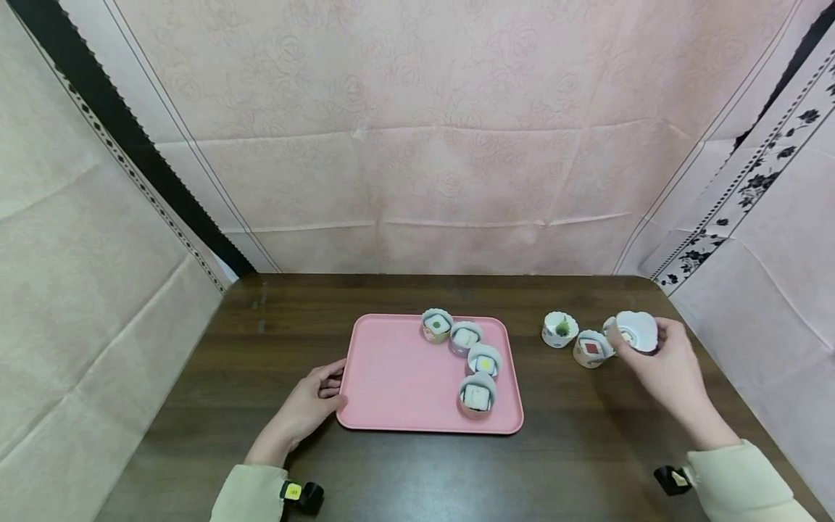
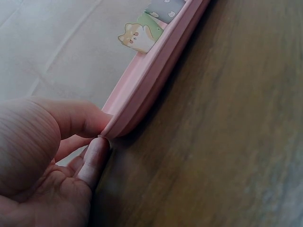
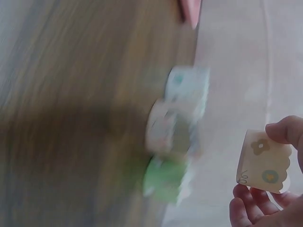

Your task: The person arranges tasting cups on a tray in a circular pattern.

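- The cream cup [image 1: 641, 331] is held above the right side of the bench [image 1: 404, 478], pinched between the thumb and fingers of the right hand [image 1: 668, 366]; its scalloped mouth is turned upward.
- If that pinch were tightened too far, the thin-looking wall could be buckled and the rim bent out of round; if it were left too light, the cup could be dropped.
- Near the held cup, a white cup with a green print [image 1: 559, 330] and a cup with a red patch [image 1: 591, 349] are stood on the bench; a green cup [image 3: 165, 179] is seen beside them in the right wrist view, blurred. Any of these could be knocked over by a low sweep of the hand.
- The pink tray [image 1: 398, 370] is gripped at its left edge by the left hand [image 1: 309, 399], its rim being pinched between thumb and fingers. Should that edge be tugged or raised, the four cups [image 1: 477, 396] grouped on its right half could be slid or tipped.
- Because those four are set close together, several could be toppled by one bump. How heavy they are cannot be told, so their steadiness is left in doubt.
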Demonstrator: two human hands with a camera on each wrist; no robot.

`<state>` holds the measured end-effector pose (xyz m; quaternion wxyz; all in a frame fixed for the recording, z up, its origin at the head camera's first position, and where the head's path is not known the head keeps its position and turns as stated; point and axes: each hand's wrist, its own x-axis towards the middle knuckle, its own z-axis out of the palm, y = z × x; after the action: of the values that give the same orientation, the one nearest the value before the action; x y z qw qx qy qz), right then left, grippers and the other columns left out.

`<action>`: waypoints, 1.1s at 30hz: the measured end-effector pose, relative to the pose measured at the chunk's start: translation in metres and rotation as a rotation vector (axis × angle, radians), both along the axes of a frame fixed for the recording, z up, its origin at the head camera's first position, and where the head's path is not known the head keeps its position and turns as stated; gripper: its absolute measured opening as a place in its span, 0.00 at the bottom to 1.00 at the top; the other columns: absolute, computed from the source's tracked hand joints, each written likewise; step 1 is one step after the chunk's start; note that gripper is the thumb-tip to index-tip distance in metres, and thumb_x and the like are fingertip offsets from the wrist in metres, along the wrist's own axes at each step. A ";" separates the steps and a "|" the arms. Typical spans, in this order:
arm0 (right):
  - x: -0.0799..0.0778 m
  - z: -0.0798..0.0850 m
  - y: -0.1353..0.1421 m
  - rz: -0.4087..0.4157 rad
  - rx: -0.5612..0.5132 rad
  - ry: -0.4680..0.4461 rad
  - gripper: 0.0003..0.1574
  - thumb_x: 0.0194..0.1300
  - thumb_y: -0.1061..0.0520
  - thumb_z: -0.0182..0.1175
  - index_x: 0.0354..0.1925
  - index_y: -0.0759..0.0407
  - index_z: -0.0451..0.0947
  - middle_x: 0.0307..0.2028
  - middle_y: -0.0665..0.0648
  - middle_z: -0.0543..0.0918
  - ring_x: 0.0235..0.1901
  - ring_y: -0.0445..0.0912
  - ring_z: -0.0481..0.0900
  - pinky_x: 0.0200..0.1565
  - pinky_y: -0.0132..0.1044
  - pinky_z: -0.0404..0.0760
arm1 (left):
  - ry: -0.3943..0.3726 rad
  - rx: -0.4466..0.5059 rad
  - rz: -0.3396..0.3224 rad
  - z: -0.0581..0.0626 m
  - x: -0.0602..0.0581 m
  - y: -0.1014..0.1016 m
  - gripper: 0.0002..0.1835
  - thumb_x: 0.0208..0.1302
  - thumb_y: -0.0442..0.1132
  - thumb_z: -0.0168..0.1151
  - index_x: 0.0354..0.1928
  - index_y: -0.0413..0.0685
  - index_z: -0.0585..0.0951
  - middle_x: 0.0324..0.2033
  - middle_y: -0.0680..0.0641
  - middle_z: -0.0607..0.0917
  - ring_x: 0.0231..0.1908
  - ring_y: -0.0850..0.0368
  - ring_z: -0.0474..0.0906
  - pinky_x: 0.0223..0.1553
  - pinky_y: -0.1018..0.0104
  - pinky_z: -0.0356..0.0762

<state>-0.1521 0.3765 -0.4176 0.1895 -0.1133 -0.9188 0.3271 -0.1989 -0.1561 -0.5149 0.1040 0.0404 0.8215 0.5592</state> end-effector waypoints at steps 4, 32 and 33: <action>-0.002 0.004 -0.031 0.087 0.014 0.042 0.44 0.49 0.42 0.65 0.54 0.66 0.59 0.43 0.62 0.71 0.40 0.50 0.70 0.33 0.29 0.69 | 0.002 0.000 0.002 0.001 0.001 0.000 0.34 0.50 0.28 0.62 0.61 0.55 0.68 0.50 0.48 0.69 0.44 0.54 0.71 0.41 0.67 0.74; -0.011 -0.032 -0.221 0.709 -0.018 -0.020 0.41 0.43 0.52 0.69 0.55 0.50 0.62 0.42 0.45 0.73 0.41 0.37 0.71 0.43 0.34 0.73 | -0.008 0.020 -0.013 0.000 0.000 -0.002 0.34 0.50 0.29 0.63 0.61 0.54 0.67 0.51 0.47 0.68 0.45 0.53 0.71 0.42 0.67 0.74; -0.011 -0.034 -0.223 0.710 0.006 -0.031 0.41 0.43 0.51 0.69 0.55 0.49 0.62 0.41 0.44 0.73 0.40 0.37 0.72 0.42 0.34 0.73 | -0.004 0.024 -0.017 0.000 0.000 -0.002 0.34 0.50 0.29 0.63 0.61 0.53 0.67 0.51 0.46 0.68 0.46 0.53 0.71 0.42 0.67 0.73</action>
<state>-0.1632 0.1537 -0.4513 0.0503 0.2088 -0.9045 0.3683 -0.1985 -0.1577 -0.5144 0.1100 0.0474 0.8141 0.5683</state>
